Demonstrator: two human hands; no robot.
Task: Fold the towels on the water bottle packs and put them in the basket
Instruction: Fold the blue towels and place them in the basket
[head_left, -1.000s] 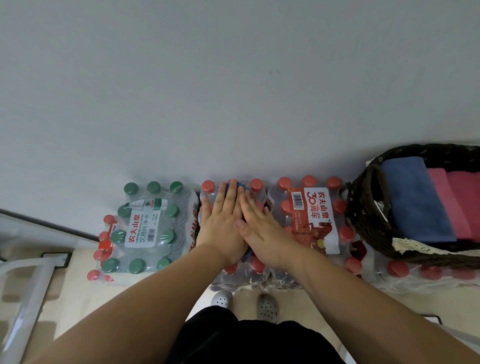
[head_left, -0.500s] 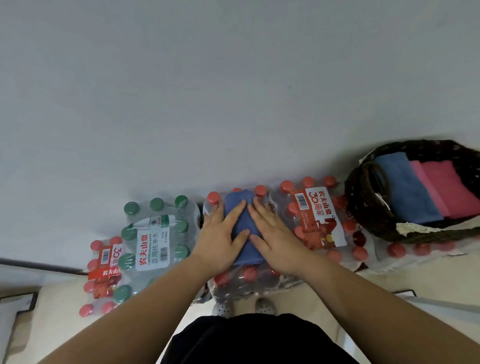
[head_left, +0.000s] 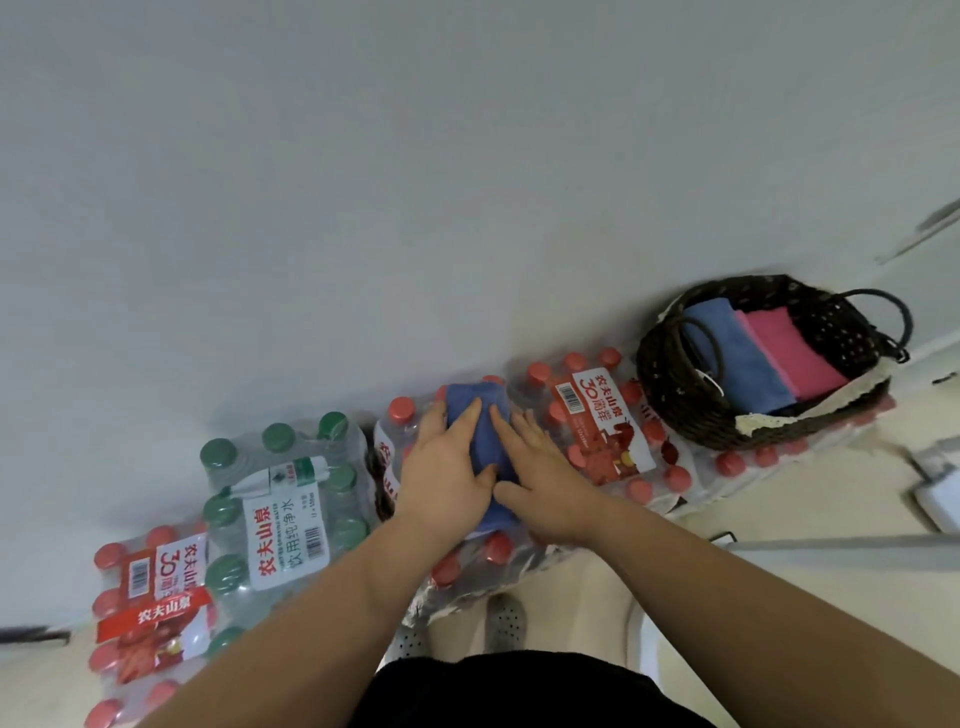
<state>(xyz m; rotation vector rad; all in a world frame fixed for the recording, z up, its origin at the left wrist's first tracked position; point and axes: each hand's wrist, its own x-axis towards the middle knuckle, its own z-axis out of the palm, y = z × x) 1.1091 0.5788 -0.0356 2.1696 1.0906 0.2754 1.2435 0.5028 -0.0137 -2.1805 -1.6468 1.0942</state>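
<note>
Spreading from the middle, our left hand (head_left: 447, 467) and right hand (head_left: 543, 480) now flank the folded blue towel (head_left: 480, 439), fingers straight, pressing rather than gripping, atop the red-capped bottle pack (head_left: 467, 566). We judge the folding done; next comes the wicker basket (head_left: 670, 400) to the right.

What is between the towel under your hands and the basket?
A red-capped water bottle pack lies between the blue towel and the basket, in the head view.

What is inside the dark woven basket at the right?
A folded blue towel and pink towels lie side by side in the basket. Its bottom, and anything under the towels, is covered.
</note>
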